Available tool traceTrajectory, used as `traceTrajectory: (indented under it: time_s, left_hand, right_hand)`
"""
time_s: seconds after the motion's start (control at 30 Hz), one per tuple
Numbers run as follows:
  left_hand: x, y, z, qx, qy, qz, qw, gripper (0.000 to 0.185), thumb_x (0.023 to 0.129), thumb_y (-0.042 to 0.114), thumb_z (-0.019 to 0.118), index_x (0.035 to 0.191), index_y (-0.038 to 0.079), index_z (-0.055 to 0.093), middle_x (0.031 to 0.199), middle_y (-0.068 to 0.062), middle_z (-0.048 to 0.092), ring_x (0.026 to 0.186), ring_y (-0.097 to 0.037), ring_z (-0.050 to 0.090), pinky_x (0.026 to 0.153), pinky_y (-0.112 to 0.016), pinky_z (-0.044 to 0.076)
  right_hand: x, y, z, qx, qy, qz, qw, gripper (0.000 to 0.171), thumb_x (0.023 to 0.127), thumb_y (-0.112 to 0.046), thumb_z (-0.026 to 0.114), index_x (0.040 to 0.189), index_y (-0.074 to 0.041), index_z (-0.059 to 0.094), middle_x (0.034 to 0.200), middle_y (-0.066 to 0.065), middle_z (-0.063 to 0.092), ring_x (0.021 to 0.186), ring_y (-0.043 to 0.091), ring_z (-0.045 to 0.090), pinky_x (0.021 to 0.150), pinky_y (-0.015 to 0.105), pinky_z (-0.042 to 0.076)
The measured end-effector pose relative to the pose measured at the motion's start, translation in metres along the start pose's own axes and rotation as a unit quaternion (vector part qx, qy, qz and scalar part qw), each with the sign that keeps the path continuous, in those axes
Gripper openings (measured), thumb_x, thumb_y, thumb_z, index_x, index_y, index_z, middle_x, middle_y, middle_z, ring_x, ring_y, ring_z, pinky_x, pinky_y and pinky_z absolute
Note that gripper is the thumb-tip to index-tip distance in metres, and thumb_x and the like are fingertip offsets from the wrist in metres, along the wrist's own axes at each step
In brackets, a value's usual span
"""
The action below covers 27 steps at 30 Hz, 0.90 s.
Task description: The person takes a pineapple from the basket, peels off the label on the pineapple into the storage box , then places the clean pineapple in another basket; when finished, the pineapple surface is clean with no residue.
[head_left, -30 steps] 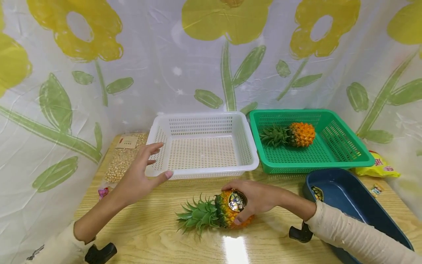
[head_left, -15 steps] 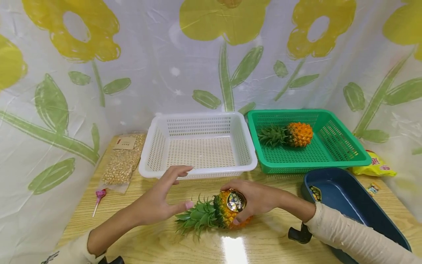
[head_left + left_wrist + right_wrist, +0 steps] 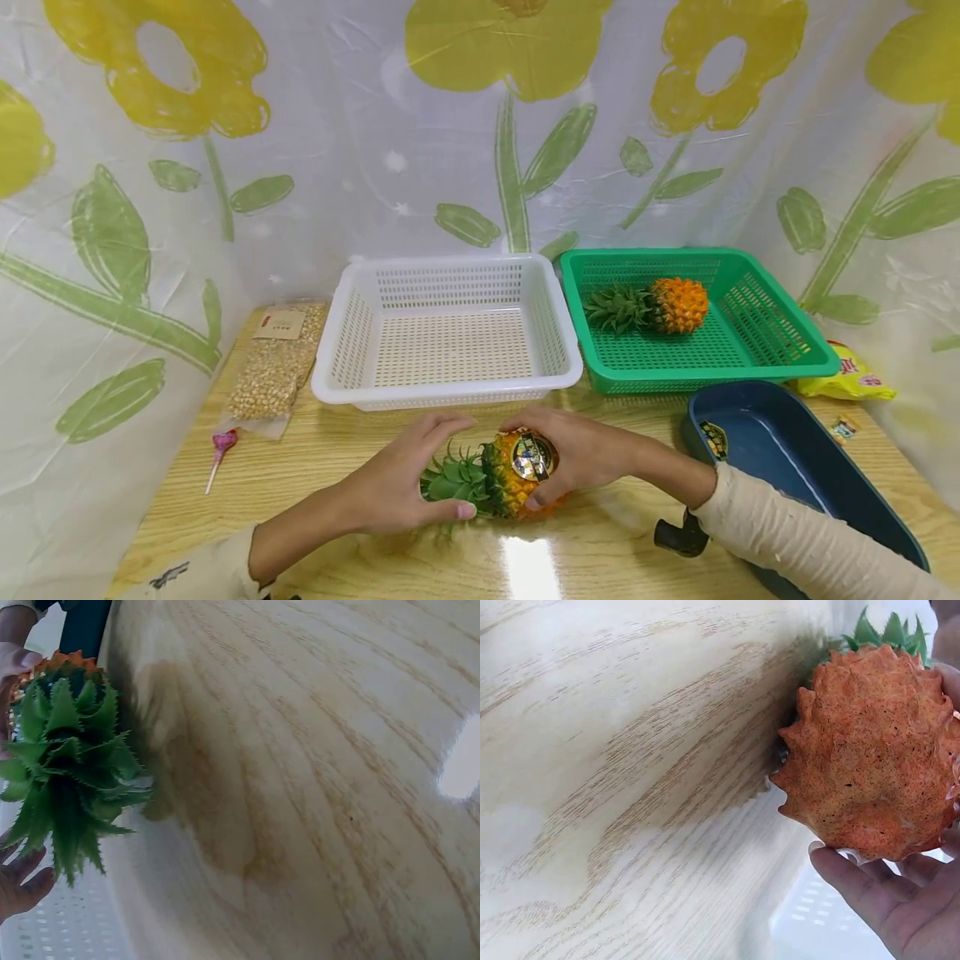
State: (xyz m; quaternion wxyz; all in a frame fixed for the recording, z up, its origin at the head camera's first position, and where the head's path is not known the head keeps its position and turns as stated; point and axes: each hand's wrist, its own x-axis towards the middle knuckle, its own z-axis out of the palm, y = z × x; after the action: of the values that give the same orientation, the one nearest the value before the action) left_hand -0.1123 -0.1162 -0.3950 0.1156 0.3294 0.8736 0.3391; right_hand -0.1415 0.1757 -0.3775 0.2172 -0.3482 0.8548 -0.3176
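Pineapple (image 3: 502,479) lies on its side near the table's (image 3: 300,467) front edge (leaves leftward); right hand (image 3: 577,454) fingers curl round its body, left hand (image 3: 405,487) fingers cup the leaves.

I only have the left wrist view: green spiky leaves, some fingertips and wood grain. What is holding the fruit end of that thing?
Observer: The right hand grips the orange body of the small plastic pineapple lying on the wooden table.
Operator: And the left one?
Observer: The left hand cups the green leaf crown, thumb under it and fingers arched over.
Operator: Any containers close by?
Observer: An empty white perforated plastic basket stands just behind the hands, and a green perforated basket to its right holds a second pineapple.
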Motion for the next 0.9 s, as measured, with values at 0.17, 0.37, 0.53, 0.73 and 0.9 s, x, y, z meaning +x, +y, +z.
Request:
traceTrajectory:
  time_s: [0.17,0.37,0.53,0.73,0.9]
  left_hand:
    - [0.004,-0.005,0.007,0.019,-0.013,-0.006,0.9997,0.098,0.077,0.067,0.075,0.157,0.03,0.032,0.158,-0.004,0.034,0.141,-0.037,0.04,0.103,-0.066,0.043]
    - [0.007,-0.011,0.014,0.045,-0.017,0.008,0.9988,0.096,0.075,0.064,0.079,0.154,0.027,0.039,0.152,-0.002,0.039,0.136,-0.031,0.045,0.095,-0.059,0.051]
    - [0.006,-0.013,0.015,0.071,-0.007,0.02,0.9972,0.087,0.078,0.057,0.081,0.151,0.031,0.043,0.147,0.004,0.044,0.13,-0.022,0.049,0.092,-0.05,0.054]
    - [0.006,-0.013,0.015,0.079,-0.001,0.029,0.9965,0.085,0.079,0.053,0.081,0.151,0.029,0.044,0.142,0.006,0.047,0.122,-0.016,0.051,0.084,-0.036,0.054]
    - [0.006,-0.013,0.015,0.08,0.0,0.03,0.9964,0.083,0.079,0.053,0.081,0.15,0.028,0.045,0.14,0.006,0.048,0.122,-0.015,0.052,0.085,-0.037,0.053]
  right_hand:
    - [-0.001,0.0,0.001,-0.002,0.005,-0.001,1.0,0.086,0.073,-0.039,0.088,0.144,-0.013,0.047,0.132,0.002,0.053,0.11,0.015,0.059,0.087,0.024,0.053]
    - [-0.002,-0.001,0.002,0.005,0.011,0.006,1.0,0.085,0.074,-0.039,0.088,0.144,-0.014,0.047,0.132,0.002,0.052,0.109,0.014,0.059,0.087,0.024,0.054]
    - [-0.004,-0.003,0.003,0.021,0.022,0.015,0.999,0.087,0.074,-0.038,0.089,0.144,-0.011,0.047,0.133,0.005,0.051,0.108,0.015,0.06,0.085,0.022,0.054]
    - [-0.007,-0.004,0.004,0.03,0.035,0.039,0.998,0.087,0.074,-0.038,0.09,0.145,-0.011,0.047,0.135,0.005,0.05,0.116,0.022,0.056,0.089,0.028,0.054]
    - [-0.01,-0.001,0.001,0.035,0.04,0.035,0.998,0.09,0.073,-0.042,0.089,0.146,-0.01,0.046,0.142,0.006,0.049,0.127,0.029,0.052,0.099,0.04,0.05]
